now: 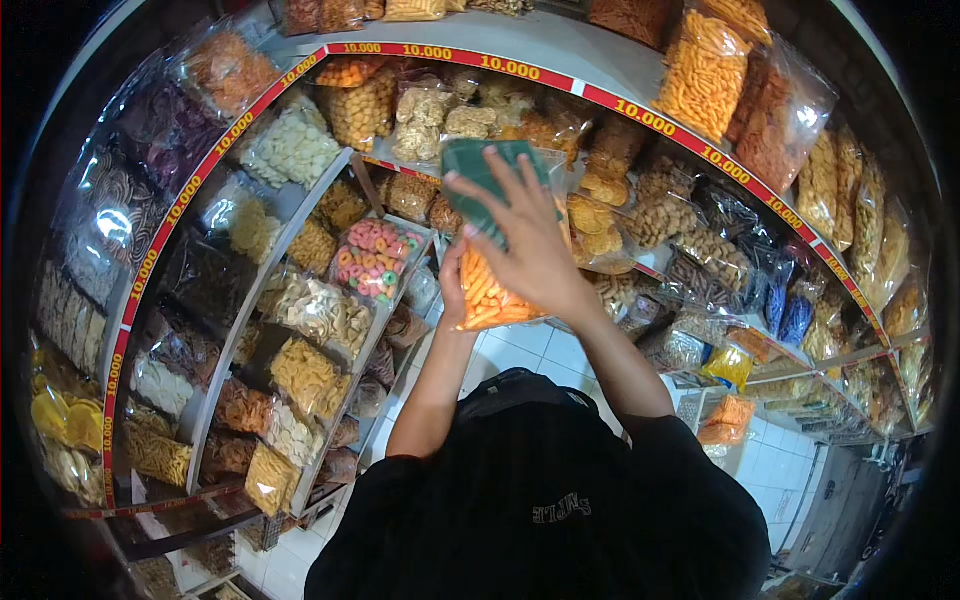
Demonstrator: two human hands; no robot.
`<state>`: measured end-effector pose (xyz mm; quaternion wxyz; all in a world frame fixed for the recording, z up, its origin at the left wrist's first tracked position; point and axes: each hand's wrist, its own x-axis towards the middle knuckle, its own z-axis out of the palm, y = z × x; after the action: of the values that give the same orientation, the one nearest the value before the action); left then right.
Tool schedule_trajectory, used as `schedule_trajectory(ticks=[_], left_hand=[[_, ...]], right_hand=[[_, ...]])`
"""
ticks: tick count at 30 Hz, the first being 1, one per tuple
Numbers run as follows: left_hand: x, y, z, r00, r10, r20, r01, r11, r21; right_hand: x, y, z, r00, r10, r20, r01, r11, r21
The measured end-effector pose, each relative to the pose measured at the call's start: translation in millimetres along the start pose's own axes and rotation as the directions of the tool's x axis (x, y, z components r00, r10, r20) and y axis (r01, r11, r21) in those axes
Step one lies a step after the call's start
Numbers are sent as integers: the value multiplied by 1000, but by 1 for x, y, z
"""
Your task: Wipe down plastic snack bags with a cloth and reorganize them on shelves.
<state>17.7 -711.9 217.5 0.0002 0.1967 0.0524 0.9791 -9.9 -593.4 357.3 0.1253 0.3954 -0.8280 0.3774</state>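
Observation:
My left hand (452, 281) holds the left edge of a clear plastic bag of orange stick snacks (491, 296) in front of my chest. My right hand (517, 217) lies with spread fingers on a folded dark green cloth (469, 157), pressing it against the upper part of that bag. The cloth covers the bag's top left area, so what is under it is hidden. Behind the bag are shelves of packed snacks, with a bag of pale round crackers (416, 124) just above the cloth and a bag of colourful ring snacks (375, 259) to the left.
Curved shelves surround me, edged with a red price strip (510, 67). Bags of orange snacks (701, 75) stand on the top shelf at right. A tiered rack (330, 420) of bagged chips is at left. White floor tiles (517, 352) show below, and a basket (694, 409) with orange bags stands at lower right.

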Motion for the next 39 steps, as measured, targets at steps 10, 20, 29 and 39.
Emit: schedule_trajectory(ticks=[10,20,29,39], left_hand=[[-7,22,23,941,234,-245,-140,928,346],[-2,35,62,884,328,-334,-44,769,638],[8,6,105,989,120,84,-35,-361,932],[2,46,10,978,44,-206,96,776,623]], right_hand=[[-83,-7,23,960,-279,3,273,939,-208],[-95,37,22,794,608,13,-265,326,908],[-81,62,23,821,548,163,-267,117,957],[-90,49,1,749,632,202,-312,67,948]])
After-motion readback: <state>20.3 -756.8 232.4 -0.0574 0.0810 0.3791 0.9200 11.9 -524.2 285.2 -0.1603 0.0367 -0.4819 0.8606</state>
